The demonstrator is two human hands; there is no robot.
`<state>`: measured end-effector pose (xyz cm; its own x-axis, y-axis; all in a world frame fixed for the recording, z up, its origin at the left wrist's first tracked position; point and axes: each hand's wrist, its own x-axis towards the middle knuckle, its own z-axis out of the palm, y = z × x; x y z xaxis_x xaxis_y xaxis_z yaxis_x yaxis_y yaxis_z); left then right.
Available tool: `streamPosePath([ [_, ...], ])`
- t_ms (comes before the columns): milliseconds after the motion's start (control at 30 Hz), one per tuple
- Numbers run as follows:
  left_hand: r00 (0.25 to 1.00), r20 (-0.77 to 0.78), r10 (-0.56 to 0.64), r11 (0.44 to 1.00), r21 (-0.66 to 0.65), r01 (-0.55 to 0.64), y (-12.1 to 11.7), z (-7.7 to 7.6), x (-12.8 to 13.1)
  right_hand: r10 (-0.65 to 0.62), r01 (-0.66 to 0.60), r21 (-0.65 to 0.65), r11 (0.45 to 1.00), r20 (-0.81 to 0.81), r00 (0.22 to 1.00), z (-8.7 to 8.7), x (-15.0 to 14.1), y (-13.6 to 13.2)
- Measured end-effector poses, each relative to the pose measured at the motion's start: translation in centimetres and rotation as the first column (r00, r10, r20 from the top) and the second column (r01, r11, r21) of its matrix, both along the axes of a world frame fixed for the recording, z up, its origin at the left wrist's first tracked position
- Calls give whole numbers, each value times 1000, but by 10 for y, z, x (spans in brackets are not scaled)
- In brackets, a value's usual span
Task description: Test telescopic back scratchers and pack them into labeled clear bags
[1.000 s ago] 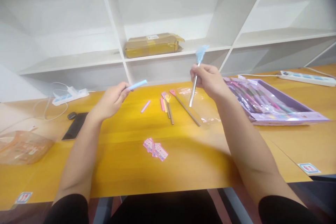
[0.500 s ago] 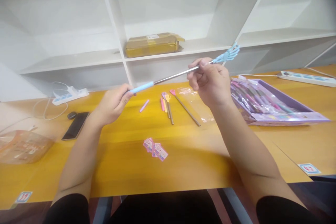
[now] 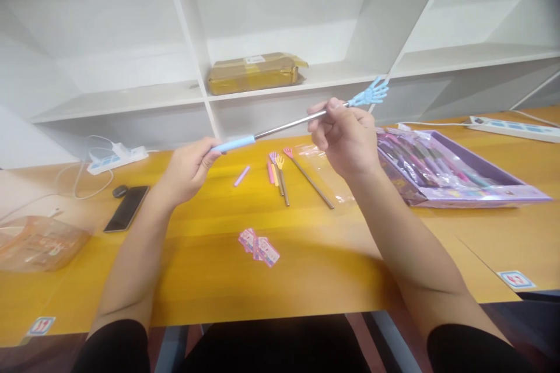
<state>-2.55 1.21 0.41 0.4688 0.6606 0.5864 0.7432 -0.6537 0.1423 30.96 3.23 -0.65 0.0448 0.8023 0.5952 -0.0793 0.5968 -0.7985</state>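
A back scratcher (image 3: 291, 124) with a metal rod is held above the table, tilted up to the right. My left hand (image 3: 189, 169) is closed round its light blue handle sleeve (image 3: 234, 143). Near its light blue hand-shaped head (image 3: 370, 94), my right hand (image 3: 347, 134) pinches the rod. Below lie a pink-headed scratcher rod (image 3: 308, 178), purple and yellow scratcher heads (image 3: 280, 161) on rods, pink and yellow sleeves (image 3: 273, 174), and a separate purple sleeve (image 3: 242, 175). Pink printed cards (image 3: 259, 247) lie nearer to me.
A purple box (image 3: 476, 193) of wrapped scratchers stands at right, beside a clear plastic bag (image 3: 326, 166). Power strips (image 3: 118, 160) sit at both sides. A phone (image 3: 126, 208) and an orange bag (image 3: 41, 243) lie left. A taped parcel (image 3: 256, 73) rests on the shelf.
The blue sleeve and the rod, held apart a second ago, are now joined end to end. My right hand has turned the rod from near upright to slanting, its head pointing right.
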Motion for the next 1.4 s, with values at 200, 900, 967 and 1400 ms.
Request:
streamPosePath([
  [200,999,-35,9,1000,6,-9,1,0,-1,2,-1,34,999,-44,999,-3,-2,-1],
  [900,1000,14,-9,995,104,7,0,-5,2,-10,10,-3,1000,-29,1000,-3,-11,-6],
  [967,1000,19,-15,992,124,12,1,-6,2,8,-8,-15,1000,-34,999,-4,-12,-8],
  [1400,996,68,62,997,41,-65,3,6,-15,-52,51,-46,998,-5,999,-6,13,24],
])
